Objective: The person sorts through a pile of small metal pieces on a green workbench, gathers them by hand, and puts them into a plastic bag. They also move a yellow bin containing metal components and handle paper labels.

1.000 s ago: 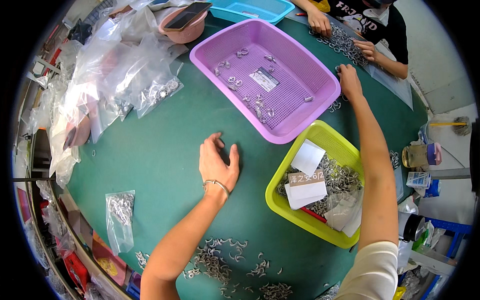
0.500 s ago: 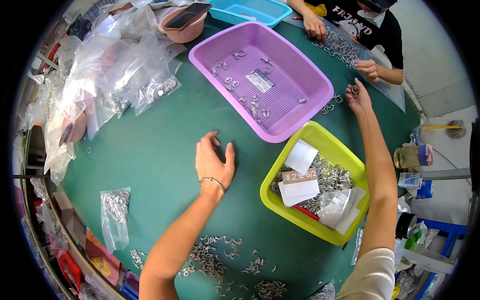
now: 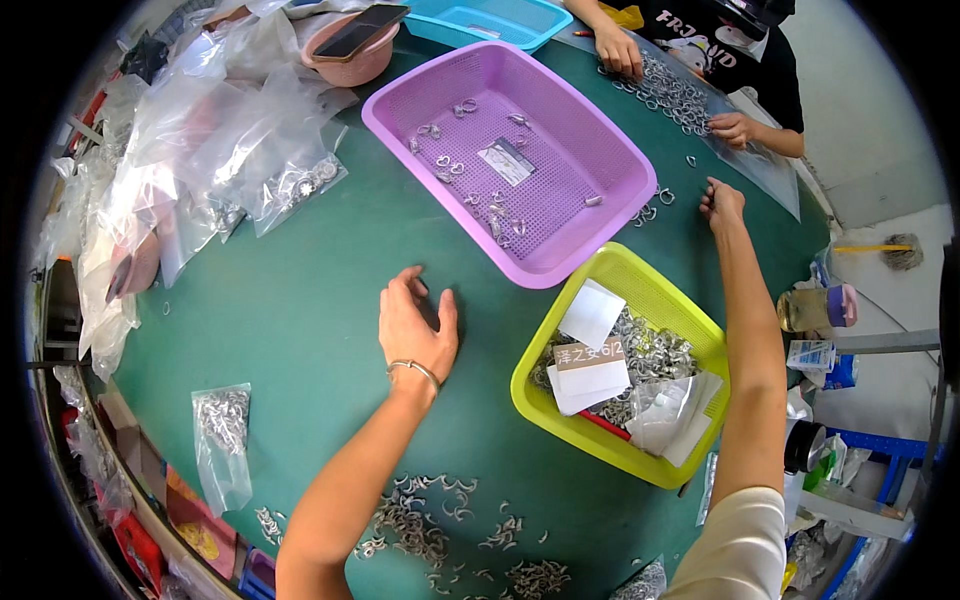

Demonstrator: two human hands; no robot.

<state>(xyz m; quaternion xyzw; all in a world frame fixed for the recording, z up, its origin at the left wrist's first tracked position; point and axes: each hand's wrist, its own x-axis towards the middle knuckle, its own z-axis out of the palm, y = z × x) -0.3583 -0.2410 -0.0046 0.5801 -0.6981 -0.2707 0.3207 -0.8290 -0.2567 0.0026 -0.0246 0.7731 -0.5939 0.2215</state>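
My left hand (image 3: 418, 325) rests above the green table (image 3: 300, 310), thumb apart from the half-curled fingers, holding nothing; a metal bangle circles its wrist. Beyond the yellow-green basket (image 3: 522, 392), my right hand (image 3: 722, 205) is closed, fingers curled in; what they hold, if anything, is hidden. Just past its fingertips is a small silvery metal ring piece (image 3: 691, 161). More such pieces (image 3: 646, 212) lie between that hand and the purple basket (image 3: 410, 75), which has several scattered inside. The yellow-green basket holds a heap of metal pieces (image 3: 655, 350) under white cards (image 3: 592, 314) and a small clear bag.
Across the table a co-worker's hands (image 3: 618, 52) rest by a pile of metal rings (image 3: 672, 98) on clear plastic sheeting. Plastic bags (image 3: 230, 140) crowd the far left, beside a pink bowl with a phone (image 3: 360, 32). Curved metal bits (image 3: 415, 525) lie near my left forearm.
My right hand has drawn back slightly and its fingers have curled in. A ring piece earlier showing in that hand no longer shows there; one now appears past the fingertips. The view has shifted slightly.
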